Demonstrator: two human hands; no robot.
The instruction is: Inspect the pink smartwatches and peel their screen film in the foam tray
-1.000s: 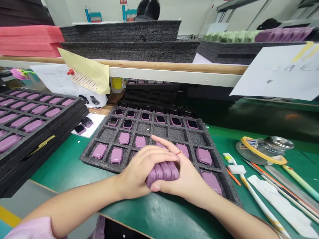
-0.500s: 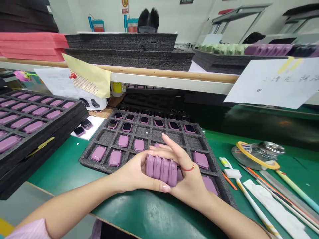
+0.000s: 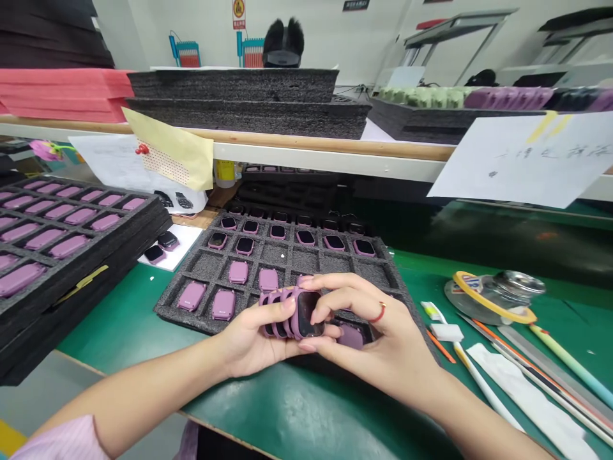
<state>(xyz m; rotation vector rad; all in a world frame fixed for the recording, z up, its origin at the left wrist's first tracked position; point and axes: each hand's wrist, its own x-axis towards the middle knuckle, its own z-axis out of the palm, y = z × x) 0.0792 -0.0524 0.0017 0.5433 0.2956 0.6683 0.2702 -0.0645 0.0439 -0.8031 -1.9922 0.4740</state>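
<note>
The left hand (image 3: 253,338) and right hand (image 3: 368,326) grip a stack of purple watches (image 3: 287,316) over the low middle of the gray foam tray (image 3: 167,300), where the top rows (image 3: 244,246) show black screens and the lower rows (image 3: 238,272) show purple backs.

The head-worn camera looks forward and down from above the near edge of the green workbench (image 3: 306,402), close over the left hand (image 3: 253,335) and right hand (image 3: 378,335), reaching across to the wooden-edged shelf (image 3: 306,148) and far wall (image 3: 335,38) beyond.
</note>
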